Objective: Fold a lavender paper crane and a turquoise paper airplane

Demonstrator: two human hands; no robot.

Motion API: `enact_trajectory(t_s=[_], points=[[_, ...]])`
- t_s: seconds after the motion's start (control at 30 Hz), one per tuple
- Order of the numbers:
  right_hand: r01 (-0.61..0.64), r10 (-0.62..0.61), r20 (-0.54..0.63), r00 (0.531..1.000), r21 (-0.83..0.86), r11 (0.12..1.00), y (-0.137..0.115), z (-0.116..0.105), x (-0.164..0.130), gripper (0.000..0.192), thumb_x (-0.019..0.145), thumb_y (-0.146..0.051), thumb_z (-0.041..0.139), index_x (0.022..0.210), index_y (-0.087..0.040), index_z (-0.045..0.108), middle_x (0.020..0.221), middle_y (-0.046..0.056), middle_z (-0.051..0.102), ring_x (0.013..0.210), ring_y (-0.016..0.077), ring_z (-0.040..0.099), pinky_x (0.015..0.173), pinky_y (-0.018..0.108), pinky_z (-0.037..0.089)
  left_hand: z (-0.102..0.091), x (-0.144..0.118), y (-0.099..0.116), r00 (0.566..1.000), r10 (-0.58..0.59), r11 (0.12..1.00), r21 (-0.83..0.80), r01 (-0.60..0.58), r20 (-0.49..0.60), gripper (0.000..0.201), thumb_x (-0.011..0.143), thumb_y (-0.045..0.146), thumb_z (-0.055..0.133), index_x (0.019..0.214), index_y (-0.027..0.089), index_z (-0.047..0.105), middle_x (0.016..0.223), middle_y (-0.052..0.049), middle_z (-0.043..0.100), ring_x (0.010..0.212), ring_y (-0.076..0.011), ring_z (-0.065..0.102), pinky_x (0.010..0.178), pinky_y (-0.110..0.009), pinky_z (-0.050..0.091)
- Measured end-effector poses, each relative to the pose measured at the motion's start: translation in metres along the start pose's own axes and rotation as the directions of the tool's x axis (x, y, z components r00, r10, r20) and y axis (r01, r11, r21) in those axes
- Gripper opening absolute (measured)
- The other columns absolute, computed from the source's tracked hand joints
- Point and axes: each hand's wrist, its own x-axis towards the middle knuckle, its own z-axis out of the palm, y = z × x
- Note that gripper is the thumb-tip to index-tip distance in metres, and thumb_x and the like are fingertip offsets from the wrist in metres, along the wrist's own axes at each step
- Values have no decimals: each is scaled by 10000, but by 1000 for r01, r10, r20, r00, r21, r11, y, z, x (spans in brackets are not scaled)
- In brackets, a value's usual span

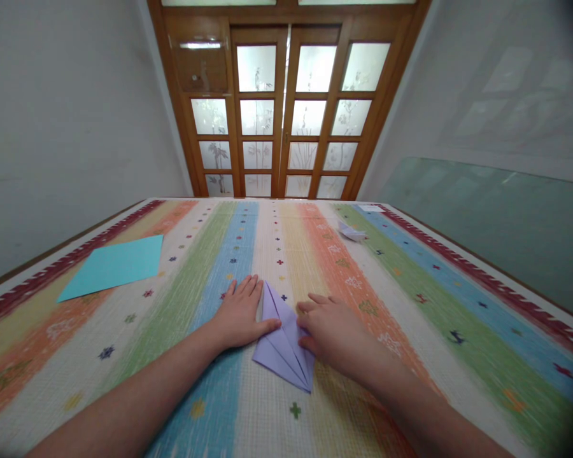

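Here both flat, spread hands, left hand (241,313) and right hand (329,327), press creased lilac paper (282,346)

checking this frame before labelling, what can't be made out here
Head view:
- Lilac folded paper: right edge hidden under the right hand; left hand lies flat beside it, thumb on it.
- Small white folded paper far off: too small to tell its shape.
- Both forearms: cut off by the bottom edge.

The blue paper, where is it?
In the head view, the light blue paper sheet lies flat on the striped tablecloth at the far left, well apart from the left hand.
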Motion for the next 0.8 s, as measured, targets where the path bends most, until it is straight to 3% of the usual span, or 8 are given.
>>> enact_trajectory(t_s=[0.23, 0.47, 0.7, 0.8], points=[[-24, 25, -13, 1000, 42, 999, -1, 1, 2, 145, 831, -328, 732, 835, -184, 752, 955, 101, 729, 989, 289, 646, 858, 385, 466, 3, 2, -3, 994, -75, 997, -22, 73, -77, 959, 847, 707, 504, 1541, 75, 308, 1605, -207, 282, 1493, -352, 254, 1224, -515, 165], [-48, 70, -189, 979, 119, 992, 5, 14, 12, 165, 856, -346, 713, 928, -198, 717, 993, 95, 712, 1024, 286, 604, 876, 397, 418, -1, -2, 2, 990, -33, 998, -60, 25, -135, 889, 827, 665, 578, 1497, 114, 384, 1564, -199, 376, 1459, -363, 321, 1201, -525, 217], [2, 66, -226, 972, 285, 958, 11, 26, 20, 182, 847, -361, 728, 962, -223, 700, 1063, 65, 678, 1108, 274, 551, 924, 407, 384, -6, -15, 15, 986, -6, 994, -107, -12, -166, 1122, 723, 597, 714, 1582, 171, 133, 1627, -194, 232, 1492, -376, 233, 1191, -593, 179], [-17, 98, -196, 976, 380, 925, 10, 29, 23, 138, 845, -313, 713, 918, -202, 677, 1056, 79, 679, 1140, 283, 554, 951, 422, 386, -6, -17, 18, 987, 12, 993, -116, -31, -158, 1142, 714, 572, 729, 1585, 190, 97, 1637, -190, 199, 1501, -381, 203, 1196, -609, 146]])
